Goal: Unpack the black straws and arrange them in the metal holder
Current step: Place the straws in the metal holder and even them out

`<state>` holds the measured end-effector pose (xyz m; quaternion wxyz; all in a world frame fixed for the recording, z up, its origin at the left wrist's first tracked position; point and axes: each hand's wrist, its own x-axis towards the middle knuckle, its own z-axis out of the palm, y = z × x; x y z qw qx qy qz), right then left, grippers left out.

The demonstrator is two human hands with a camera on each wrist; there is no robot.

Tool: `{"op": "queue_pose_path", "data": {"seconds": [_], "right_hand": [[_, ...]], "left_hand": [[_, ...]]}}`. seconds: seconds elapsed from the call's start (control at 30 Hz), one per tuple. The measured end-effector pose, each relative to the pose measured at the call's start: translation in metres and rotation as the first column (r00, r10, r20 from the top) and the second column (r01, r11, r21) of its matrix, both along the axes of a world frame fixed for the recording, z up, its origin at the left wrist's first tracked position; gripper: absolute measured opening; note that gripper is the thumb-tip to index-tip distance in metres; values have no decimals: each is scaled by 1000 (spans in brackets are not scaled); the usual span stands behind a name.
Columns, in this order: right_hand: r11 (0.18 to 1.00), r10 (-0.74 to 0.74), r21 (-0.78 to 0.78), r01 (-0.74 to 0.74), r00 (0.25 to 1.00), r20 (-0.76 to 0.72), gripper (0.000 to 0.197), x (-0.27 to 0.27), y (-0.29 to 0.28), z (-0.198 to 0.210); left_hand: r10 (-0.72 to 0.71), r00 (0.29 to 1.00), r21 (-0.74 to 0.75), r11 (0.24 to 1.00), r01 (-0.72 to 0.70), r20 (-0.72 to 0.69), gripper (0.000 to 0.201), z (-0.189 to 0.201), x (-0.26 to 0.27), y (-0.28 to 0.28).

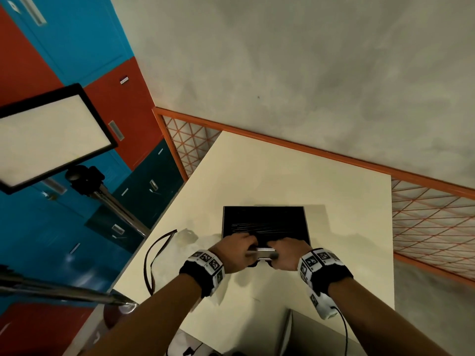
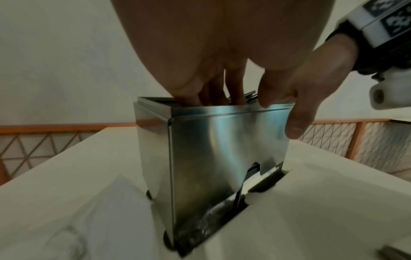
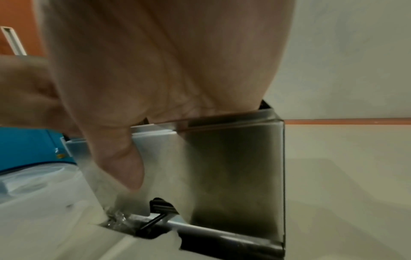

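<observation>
A metal holder (image 1: 264, 207) stands on the white table (image 1: 282, 170), its top uncovered, with black straws (image 1: 264, 227) lying across its dark inside. My left hand (image 1: 239, 246) reaches over the near rim, and its fingers (image 2: 211, 88) dip inside the holder (image 2: 222, 149); what they touch is hidden. My right hand (image 1: 282, 249) grips the front wall, with its thumb (image 3: 124, 158) on the outer face of the holder (image 3: 233, 167) and its fingers over the rim. Straw ends (image 2: 253, 170) (image 3: 164, 206) show in the notch at the bottom of the front wall.
Crumpled clear plastic wrap (image 1: 190, 237) lies left of the holder. A black looped cord (image 1: 154, 253) hangs at the table's left edge. A light panel on a stand (image 1: 51, 134) is at the left, an orange mesh fence (image 1: 424, 222) at the right, a grey box (image 1: 321, 337) at the near edge.
</observation>
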<state>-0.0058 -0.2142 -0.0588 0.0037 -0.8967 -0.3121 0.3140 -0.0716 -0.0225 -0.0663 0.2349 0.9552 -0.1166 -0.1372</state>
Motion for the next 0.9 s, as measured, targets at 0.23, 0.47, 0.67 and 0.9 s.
{"op": "queue_pose_path", "data": {"seconds": [0.23,0.47,0.67,0.9], "right_hand": [[995,70,88,-53,975,-210,64,-10,-11,-3],[991,-116,40,127,970,-214,36,-22,-10,-5],[990,-142,-43,136,972,-187,40,-20,2,-13],[980,-190,-75,182,975,-112,45,-25,6,-25]], "left_hand": [[92,991,86,993,-84,-93,33,-20,-22,-16],[124,981,37,992,-120,-150,41,-21,-22,-15],[133,980,64,990,-125,-151,44,-19,-28,-19],[111,987,135,986,-96,-112,45,-21,-35,-21]]}}
